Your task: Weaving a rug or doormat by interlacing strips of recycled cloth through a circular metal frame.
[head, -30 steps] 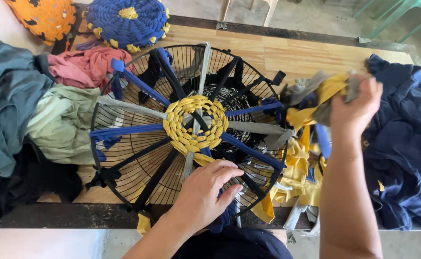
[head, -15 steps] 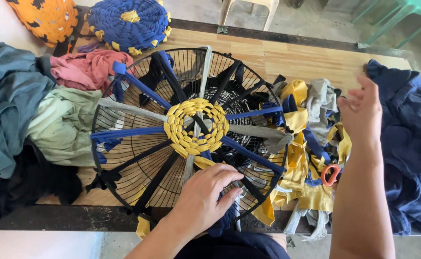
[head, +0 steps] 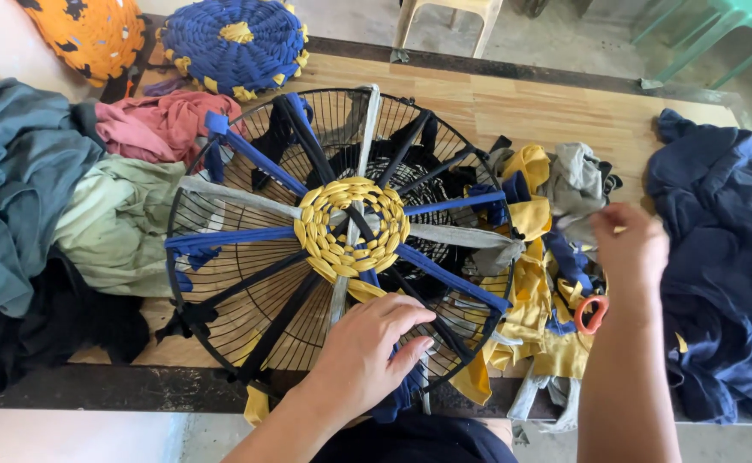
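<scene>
Two hands at one round wire fan guard (head: 247,283) on a wooden table (head: 556,107).

Nearest to us, our left hand (head: 367,347) lies flat and open on the guard's lower edge, gripping nothing. Our right hand (head: 629,249) hangs over the pile of cloth strips (head: 547,257); we cannot tell if it pinches one. One yellow woven centre (head: 350,227) sits mid-guard. Orange scissors (head: 590,315) are half hidden. Farther, two finished round mats (head: 234,39), one cut off.

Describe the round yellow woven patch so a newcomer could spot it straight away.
Start at the big black wire fan guard lying flat on the wooden table. At its hub, where the blue, grey and black fabric strips cross, sits the round yellow woven patch. It alone is tightly braided into rings.
</scene>
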